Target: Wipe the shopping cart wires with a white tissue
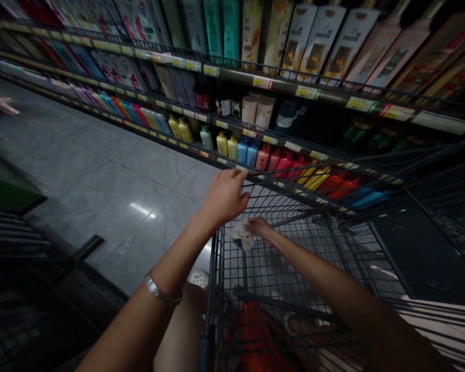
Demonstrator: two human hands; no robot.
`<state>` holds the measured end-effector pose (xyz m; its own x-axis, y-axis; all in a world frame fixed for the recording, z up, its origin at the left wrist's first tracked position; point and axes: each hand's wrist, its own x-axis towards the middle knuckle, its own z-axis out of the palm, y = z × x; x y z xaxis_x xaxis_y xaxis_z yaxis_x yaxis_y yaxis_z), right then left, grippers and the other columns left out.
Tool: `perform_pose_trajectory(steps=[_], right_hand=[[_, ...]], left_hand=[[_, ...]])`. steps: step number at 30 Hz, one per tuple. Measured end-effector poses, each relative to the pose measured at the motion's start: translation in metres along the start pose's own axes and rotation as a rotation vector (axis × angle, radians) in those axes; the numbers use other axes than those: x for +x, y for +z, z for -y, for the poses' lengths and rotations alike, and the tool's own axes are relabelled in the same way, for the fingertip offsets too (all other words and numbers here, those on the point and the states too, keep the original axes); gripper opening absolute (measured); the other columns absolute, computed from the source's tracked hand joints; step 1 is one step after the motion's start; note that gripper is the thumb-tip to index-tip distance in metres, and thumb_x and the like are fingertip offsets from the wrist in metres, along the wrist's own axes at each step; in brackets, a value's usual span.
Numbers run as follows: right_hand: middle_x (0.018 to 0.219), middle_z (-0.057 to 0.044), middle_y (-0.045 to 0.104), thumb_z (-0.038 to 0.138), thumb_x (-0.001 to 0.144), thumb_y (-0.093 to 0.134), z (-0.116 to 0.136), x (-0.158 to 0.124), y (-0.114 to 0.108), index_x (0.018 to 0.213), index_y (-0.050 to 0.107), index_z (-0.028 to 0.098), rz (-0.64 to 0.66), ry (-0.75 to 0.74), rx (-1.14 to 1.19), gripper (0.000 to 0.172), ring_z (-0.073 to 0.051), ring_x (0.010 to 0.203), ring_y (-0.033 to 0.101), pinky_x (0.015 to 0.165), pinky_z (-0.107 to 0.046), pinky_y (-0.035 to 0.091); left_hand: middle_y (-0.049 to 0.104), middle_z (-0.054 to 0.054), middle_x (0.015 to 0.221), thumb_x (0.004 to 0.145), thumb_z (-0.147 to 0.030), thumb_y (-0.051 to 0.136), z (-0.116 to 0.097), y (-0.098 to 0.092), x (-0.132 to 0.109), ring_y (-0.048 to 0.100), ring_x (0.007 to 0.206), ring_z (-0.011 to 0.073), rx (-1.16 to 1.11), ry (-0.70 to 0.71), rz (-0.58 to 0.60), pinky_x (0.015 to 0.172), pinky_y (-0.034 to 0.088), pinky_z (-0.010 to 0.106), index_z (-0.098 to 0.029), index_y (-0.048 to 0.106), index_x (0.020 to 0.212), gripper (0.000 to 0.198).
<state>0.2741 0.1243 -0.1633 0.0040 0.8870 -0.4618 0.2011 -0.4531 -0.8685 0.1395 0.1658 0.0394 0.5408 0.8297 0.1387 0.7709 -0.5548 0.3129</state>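
Observation:
A dark wire shopping cart (269, 268) stands in front of me, its basket seen from above. My left hand (228, 194) grips the far left corner of its rim, the thumb on the inner side. A silver bracelet (160, 289) is on that wrist. Inside the basket, my right hand (259, 227) pinches a crumpled white wipe (243, 235), closed on it with the fingertips. The wipe hangs against the wires of the left side, just below my left hand. Part of my right fingers is hidden behind the wipe.
Shelves of bottles run along the far side, with a price-tag edge (263, 81) and coloured bottles (251, 151) low down. Grey floor tiles (112, 175) lie at left. A green-sided display (8, 181) is at the left edge. A white shoe (199, 278) shows beside the cart.

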Motion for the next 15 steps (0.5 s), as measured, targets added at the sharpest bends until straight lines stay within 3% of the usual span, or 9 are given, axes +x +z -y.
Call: perform_pose_trajectory(steps=[2,5,10,13,15], right_hand=[[0.062,0.005,0.056,0.007,0.063,0.056,-0.004,0.006,0.002,0.066,0.057,0.019,-0.131,-0.022,-0.035,0.013,-0.014,0.065,0.057,0.062,-0.022,0.046],[0.082,0.000,0.062,0.005,0.068,0.052,-0.011,0.003,0.009,0.077,0.061,0.019,-0.295,-0.216,-0.212,0.020,-0.016,0.084,0.059,0.078,-0.027,0.048],[0.111,-0.010,0.062,0.002,0.076,0.051,-0.024,-0.026,0.020,0.096,0.069,0.018,-0.055,-0.494,-0.569,0.030,-0.022,0.107,0.057,0.095,-0.037,0.048],[0.142,-0.013,0.050,0.007,0.076,0.060,-0.032,-0.040,0.027,0.125,0.061,0.020,0.007,-0.507,-0.682,0.051,-0.028,0.131,0.045,0.108,-0.045,0.042],[0.149,-0.013,0.046,0.008,0.080,0.058,-0.036,-0.041,0.031,0.134,0.055,0.021,0.007,-0.483,-0.720,0.056,-0.028,0.135,0.042,0.109,-0.047,0.042]], left_hand=[[0.056,0.018,0.136,0.084,-0.024,0.058,0.004,-0.002,-0.012,0.048,0.130,0.0323,0.065,0.001,-0.008,0.110,0.042,0.053,-0.012,0.047,0.141,0.060],[0.045,0.023,0.146,0.085,-0.023,0.058,0.005,-0.005,-0.039,0.041,0.137,0.0374,0.139,-0.055,-0.050,0.113,0.038,0.057,-0.010,0.045,0.143,0.060],[0.041,0.025,0.149,0.089,-0.025,0.055,-0.015,-0.006,-0.088,0.041,0.137,0.0404,0.165,-0.045,-0.098,0.110,0.043,0.060,-0.010,0.053,0.134,0.048],[0.044,0.022,0.149,0.089,-0.025,0.055,-0.031,-0.001,-0.108,0.040,0.139,0.0392,0.202,-0.025,-0.117,0.107,0.048,0.060,-0.014,0.052,0.136,0.048],[0.044,0.024,0.147,0.088,-0.024,0.055,-0.039,0.005,-0.115,0.039,0.140,0.0403,0.233,-0.032,-0.142,0.106,0.049,0.059,-0.012,0.052,0.135,0.048]])
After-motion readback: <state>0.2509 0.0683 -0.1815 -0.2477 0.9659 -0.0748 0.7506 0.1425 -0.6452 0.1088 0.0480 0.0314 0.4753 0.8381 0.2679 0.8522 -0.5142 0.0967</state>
